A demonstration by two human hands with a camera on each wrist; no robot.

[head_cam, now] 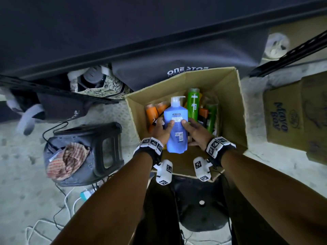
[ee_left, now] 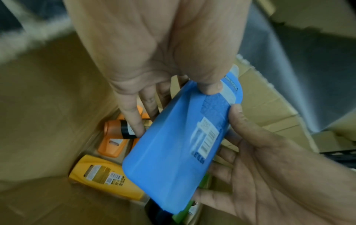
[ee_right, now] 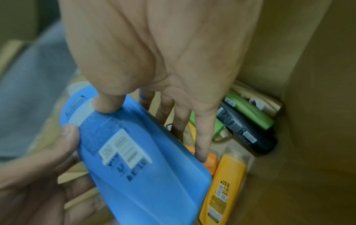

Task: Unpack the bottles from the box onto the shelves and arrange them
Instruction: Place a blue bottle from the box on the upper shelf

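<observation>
I hold a blue pump bottle (head_cam: 176, 124) with a white pump head over the open cardboard box (head_cam: 230, 96). My left hand (head_cam: 163, 128) grips its left side and my right hand (head_cam: 192, 129) its right side, with both thumbs on the barcode face. In the left wrist view my thumb presses the blue bottle (ee_left: 173, 152) near its label. The right wrist view shows the blue bottle (ee_right: 144, 167) held the same way. Several bottles lie in the box: orange bottles (head_cam: 152, 112), a green bottle (head_cam: 193, 103), a yellow bottle (ee_left: 104, 176) and a black bottle (ee_right: 248, 137).
A black stool (head_cam: 106, 144) with a striped cloth on it stands left of the box. A second cardboard box (head_cam: 292, 121) sits at the right. Cables (head_cam: 67, 200) run across the floor. A dark cloth cover (head_cam: 159, 32) and a black slotted rail (head_cam: 292, 52) lie beyond.
</observation>
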